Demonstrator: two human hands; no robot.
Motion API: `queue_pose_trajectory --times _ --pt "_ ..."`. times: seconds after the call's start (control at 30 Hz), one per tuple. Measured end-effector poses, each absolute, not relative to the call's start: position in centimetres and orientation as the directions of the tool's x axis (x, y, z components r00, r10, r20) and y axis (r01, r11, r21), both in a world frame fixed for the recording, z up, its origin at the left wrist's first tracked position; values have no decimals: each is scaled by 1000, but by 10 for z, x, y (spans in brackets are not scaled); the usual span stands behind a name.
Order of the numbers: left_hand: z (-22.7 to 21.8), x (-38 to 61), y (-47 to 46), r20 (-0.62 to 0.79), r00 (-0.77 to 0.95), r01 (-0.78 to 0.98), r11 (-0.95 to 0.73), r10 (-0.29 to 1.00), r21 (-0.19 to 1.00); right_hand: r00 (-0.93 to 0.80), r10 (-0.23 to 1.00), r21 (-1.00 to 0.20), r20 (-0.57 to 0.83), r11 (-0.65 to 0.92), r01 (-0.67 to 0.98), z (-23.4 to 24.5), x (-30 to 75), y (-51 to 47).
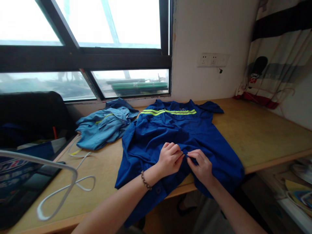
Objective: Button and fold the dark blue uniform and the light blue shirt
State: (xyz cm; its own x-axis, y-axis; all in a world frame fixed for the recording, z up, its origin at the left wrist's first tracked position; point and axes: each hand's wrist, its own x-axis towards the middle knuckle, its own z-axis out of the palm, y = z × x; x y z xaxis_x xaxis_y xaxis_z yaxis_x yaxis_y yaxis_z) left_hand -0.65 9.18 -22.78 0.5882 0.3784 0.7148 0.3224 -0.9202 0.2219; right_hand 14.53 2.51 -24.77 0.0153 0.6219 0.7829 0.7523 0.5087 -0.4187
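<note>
2 hands — left hand [170, 158], right hand [201, 165] — fingers pinching blue shirt [170, 130] front.

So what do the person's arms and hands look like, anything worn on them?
The left forearm and right forearm are bare, no sleeves in view. The left hand and right hand wear no gloves, rings or watch. The only thing worn is a bracelet of small dark beads on the left wrist.

The left hand [170, 158] and right hand [201, 166] hide where, seemingly, they pinch the shirt [170, 128].
</note>
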Motion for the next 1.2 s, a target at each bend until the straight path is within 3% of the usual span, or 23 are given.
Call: queue_pose_trajectory --times 0.13,0.27,0.5,0.67,0.77,1.07,1.2 --pt "-230 -5 90 728 589 352 -922 351 160 -12 616 -401 788 527 749 -252 144 25" --pt "-233 -2 91 742 535 357 -904 403 234 -26 618 -408 785 548 730 -253 144 27" --pt "-234 -1 97 691 485 268 -843 537 466 -16 649 -439 761 533 723 -249 144 27" --pt "-230 1 97 528 488 146 -662 695 735 -33 654 -444 756 548 709 -247 144 27" --pt "-230 3 99 459 485 57 -550 744 833 -9 668 -466 744 528 710 -247 145 28" --pt "-240 5 106 288 590 19 -370 754 929 33 662 -458 749 481 747 -251 147 29" --pt "-239 5 106 311 600 9 -395 737 919 29 694 -482 720 469 740 -251 149 30"
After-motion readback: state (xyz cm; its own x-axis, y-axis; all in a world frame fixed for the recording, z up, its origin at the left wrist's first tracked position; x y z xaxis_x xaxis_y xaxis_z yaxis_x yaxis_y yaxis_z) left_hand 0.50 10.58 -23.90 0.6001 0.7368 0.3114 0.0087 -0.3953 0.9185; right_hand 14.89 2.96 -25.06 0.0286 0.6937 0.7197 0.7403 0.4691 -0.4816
